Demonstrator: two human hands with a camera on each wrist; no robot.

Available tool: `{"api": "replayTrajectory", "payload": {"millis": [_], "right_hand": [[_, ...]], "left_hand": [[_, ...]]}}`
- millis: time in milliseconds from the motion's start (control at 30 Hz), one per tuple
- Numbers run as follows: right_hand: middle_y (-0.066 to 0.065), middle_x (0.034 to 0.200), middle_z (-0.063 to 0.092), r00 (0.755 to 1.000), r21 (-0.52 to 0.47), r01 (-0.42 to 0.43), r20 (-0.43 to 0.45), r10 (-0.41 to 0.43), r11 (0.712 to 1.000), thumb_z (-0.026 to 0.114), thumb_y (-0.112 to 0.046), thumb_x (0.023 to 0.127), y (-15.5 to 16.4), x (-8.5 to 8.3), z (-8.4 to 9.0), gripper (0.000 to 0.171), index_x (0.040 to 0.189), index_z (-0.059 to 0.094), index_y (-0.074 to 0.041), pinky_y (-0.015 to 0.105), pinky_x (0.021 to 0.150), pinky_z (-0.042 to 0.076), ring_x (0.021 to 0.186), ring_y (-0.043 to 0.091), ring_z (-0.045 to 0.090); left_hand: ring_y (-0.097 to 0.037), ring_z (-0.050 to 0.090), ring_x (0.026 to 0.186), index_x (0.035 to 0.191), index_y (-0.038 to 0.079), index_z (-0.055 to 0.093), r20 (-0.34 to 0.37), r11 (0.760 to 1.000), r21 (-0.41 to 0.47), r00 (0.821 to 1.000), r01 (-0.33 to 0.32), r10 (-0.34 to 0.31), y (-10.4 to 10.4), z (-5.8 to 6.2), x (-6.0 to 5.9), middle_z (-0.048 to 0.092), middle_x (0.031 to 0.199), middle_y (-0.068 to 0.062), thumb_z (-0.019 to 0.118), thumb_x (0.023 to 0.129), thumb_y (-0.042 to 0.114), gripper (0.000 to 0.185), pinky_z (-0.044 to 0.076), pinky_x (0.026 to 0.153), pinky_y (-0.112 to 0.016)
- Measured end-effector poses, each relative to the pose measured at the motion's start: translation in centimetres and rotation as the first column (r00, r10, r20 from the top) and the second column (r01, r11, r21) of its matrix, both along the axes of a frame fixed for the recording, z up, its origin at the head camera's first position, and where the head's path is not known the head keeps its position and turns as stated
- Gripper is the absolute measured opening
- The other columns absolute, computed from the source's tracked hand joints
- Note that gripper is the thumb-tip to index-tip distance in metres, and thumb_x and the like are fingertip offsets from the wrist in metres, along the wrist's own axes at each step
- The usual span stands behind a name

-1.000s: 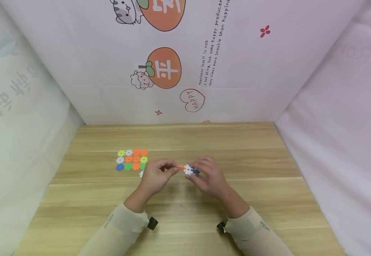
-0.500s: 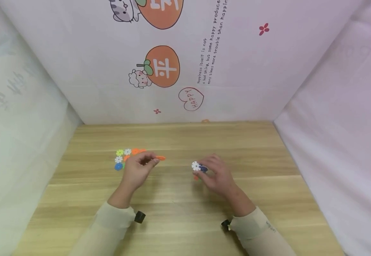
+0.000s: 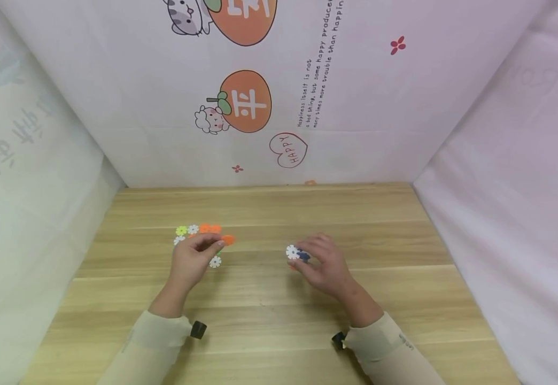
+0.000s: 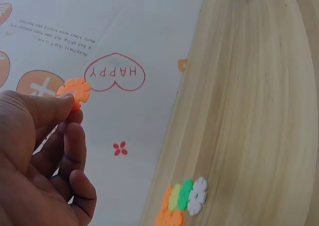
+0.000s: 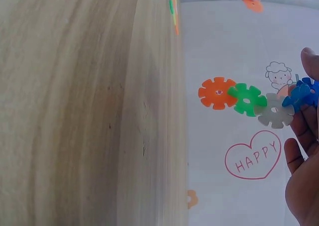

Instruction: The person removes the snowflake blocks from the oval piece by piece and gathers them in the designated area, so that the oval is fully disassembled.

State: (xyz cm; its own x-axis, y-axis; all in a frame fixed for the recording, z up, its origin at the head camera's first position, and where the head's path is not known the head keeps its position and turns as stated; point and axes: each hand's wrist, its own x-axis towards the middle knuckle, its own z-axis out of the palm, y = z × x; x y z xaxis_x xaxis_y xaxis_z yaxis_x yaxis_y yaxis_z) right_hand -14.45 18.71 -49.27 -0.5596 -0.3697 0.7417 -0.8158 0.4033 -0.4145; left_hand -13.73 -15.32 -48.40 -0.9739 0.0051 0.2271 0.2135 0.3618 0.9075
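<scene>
Between the thumb and index finger of my left hand (image 3: 190, 262) is an orange snowflake disc (image 4: 75, 90), a flat toy piece with a notched rim. It is up in the air beside the discs on the table. My right hand (image 3: 326, 264) holds a chain of linked snowflake discs by its blue end (image 5: 300, 95). From there the chain runs through a white disc (image 5: 275, 110) and a green disc (image 5: 247, 100) to an orange disc (image 5: 218, 93). The head view shows the chain's white disc at the right fingertips. The two hands are apart.
Loose discs lie in rows at the table's left, among them a yellow one (image 3: 181, 230) and a white one (image 3: 215, 262); my left hand hides several. The wooden table (image 3: 269, 326) meets a printed white cloth (image 3: 356, 107) at the back and sides.
The left hand has drawn away from the chain and moved left to the loose discs, with the orange disc still pinched. The right hand has shifted slightly right with the chain.
</scene>
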Motion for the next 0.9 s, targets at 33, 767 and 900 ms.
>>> {"api": "replayTrajectory", "payload": {"millis": [33, 767, 900], "right_hand": [[0.003, 0.100, 0.077, 1.000, 0.001, -0.001, -0.001, 0.001, 1.000, 0.089, -0.023, 0.082, 0.0, 0.0, 0.0, 0.031, 0.107, 0.078, -0.006, 0.040, 0.086, 0.050, 0.092, 0.022, 0.066], [0.002, 0.101, 0.077, 1.000, 0.007, -0.007, 0.003, 0.007, 1.000, 0.088, -0.023, 0.083, 0.1, 0.0, 0.0, 0.031, 0.108, 0.078, -0.007, 0.039, 0.085, 0.050, 0.093, 0.022, 0.065], [0.002, 0.102, 0.077, 1.000, 0.008, -0.004, 0.002, 0.004, 1.000, 0.088, -0.024, 0.083, 0.1, 0.0, 0.0, 0.031, 0.107, 0.078, -0.007, 0.039, 0.085, 0.051, 0.093, 0.022, 0.065]], "left_hand": [[-0.017, 0.070, 0.089, 0.105, 0.010, 0.080, 0.001, 1.000, -0.005, 1.000, -0.007, 0.007, -0.2, -0.1, 0.0, 0.078, 0.104, -0.003, 0.080, 0.094, 0.026, 0.019, 0.057, 0.073, -0.022], [-0.026, 0.072, 0.104, 0.105, 0.011, 0.078, 0.182, 0.973, -0.196, 0.971, -0.119, 0.155, -3.7, -1.6, -0.2, 0.077, 0.107, -0.005, 0.079, 0.094, 0.034, 0.025, 0.058, 0.084, -0.035], [-0.029, 0.071, 0.104, 0.110, 0.010, 0.078, 0.224, 0.961, -0.249, 0.959, -0.119, 0.177, -4.3, -2.0, -0.2, 0.077, 0.108, -0.008, 0.077, 0.095, 0.033, 0.028, 0.057, 0.086, -0.042]]}}
